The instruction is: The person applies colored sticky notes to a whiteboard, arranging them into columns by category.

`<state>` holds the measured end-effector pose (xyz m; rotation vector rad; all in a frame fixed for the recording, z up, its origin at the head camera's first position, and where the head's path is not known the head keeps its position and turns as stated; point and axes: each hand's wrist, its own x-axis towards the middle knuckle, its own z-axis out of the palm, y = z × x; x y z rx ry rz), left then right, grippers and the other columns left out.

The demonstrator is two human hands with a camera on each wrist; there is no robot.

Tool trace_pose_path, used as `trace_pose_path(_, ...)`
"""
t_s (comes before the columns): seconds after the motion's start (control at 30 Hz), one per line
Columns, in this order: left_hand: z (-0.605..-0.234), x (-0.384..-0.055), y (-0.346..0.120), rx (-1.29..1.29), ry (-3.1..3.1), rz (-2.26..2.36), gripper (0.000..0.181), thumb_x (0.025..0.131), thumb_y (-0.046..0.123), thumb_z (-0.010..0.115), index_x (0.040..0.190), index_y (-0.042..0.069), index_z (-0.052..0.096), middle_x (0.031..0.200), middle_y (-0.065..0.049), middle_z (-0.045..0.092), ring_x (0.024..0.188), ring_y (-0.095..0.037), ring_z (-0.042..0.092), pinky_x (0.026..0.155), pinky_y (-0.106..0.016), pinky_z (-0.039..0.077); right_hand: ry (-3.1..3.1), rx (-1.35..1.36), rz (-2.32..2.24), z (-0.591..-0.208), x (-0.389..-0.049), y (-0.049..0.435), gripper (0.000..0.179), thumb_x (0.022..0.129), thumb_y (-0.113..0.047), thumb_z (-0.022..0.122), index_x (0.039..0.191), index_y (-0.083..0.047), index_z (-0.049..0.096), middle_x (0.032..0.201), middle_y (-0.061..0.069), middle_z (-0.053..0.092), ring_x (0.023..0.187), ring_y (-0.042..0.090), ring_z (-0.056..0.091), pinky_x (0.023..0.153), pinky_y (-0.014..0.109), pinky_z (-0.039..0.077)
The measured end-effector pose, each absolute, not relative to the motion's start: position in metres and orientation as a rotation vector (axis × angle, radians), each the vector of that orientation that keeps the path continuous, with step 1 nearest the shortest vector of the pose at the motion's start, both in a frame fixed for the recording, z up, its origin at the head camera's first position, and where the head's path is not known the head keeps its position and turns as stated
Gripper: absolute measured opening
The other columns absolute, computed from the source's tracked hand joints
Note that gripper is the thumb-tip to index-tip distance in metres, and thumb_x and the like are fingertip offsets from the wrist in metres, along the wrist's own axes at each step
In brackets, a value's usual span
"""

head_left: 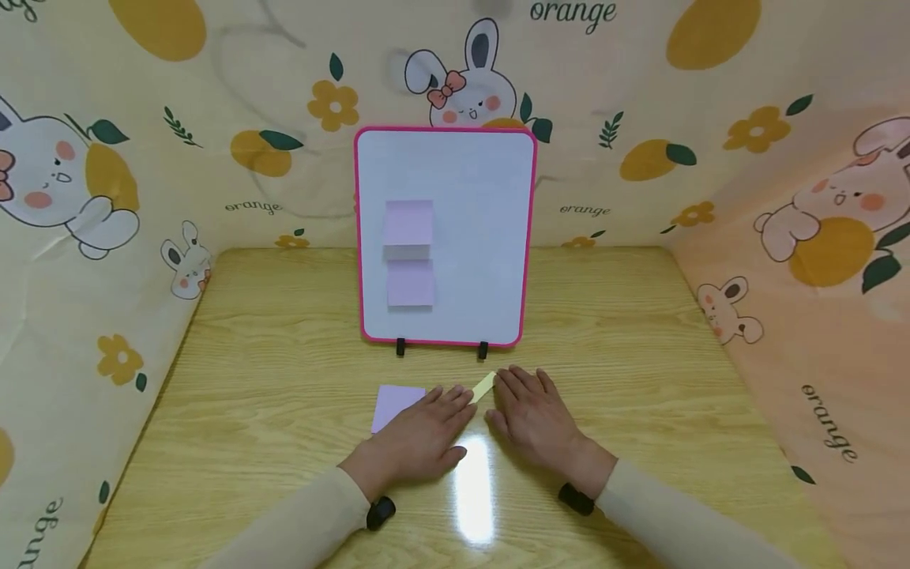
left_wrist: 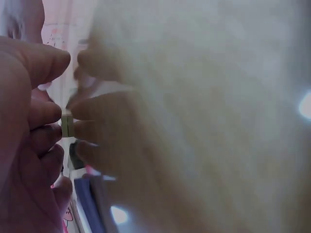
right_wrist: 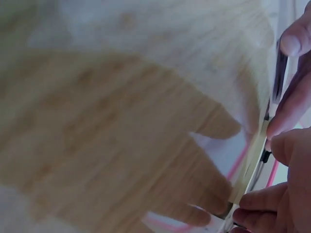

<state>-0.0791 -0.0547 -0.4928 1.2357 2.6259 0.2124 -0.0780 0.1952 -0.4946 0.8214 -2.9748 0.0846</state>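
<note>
A narrow yellow strip of paper, like a slim pad of sticky notes, lies slantwise on the table between my hands. My left hand is laid palm down, its straight fingertips touching the strip's near end. At the far end, my right hand also lies palm down with fingers extended and touching the strip. A purple sticky-note pad sits beside the left hand, partly covered by it. In the right wrist view the yellow strip runs between the fingers of both hands.
Behind the hands a pink-framed whiteboard stands on black feet. It carries an upper purple note and a lower purple note. Printed cloth walls surround the wooden table.
</note>
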Motion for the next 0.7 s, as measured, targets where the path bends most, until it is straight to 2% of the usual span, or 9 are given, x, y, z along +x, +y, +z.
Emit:
trace_pose_path(0.43, -0.497, -0.064, -0.053, 1.407, 2.657, 0.129, 0.058, 0.112, 0.035, 0.046, 0.163, 0.009, 0.039, 0.170, -0.008, 0.038, 0.159, -0.022, 0.032, 0.132, -0.043, 0.028, -3.054, 0.995, 0.060, -0.499, -0.092, 0.188, 0.058, 0.111, -0.035, 0.046, 0.160, -0.003, 0.043, 0.167, 0.013, 0.042, 0.157, 0.033, 0.036, 0.127, 0.063, 0.030)
trace_pose_path(0.7, -0.489, -0.076, -0.066, 1.304, 2.698, 0.192, 0.056, 0.112, 0.032, 0.047, 0.163, 0.009, 0.040, 0.171, -0.007, 0.037, 0.160, -0.021, 0.031, 0.133, -0.041, 0.025, -3.048, 1.002, 0.073, -0.500, -0.090, 0.188, 0.060, 0.112, -0.037, 0.044, 0.162, -0.004, 0.041, 0.168, 0.013, 0.040, 0.158, 0.033, 0.035, 0.128, 0.062, 0.029)
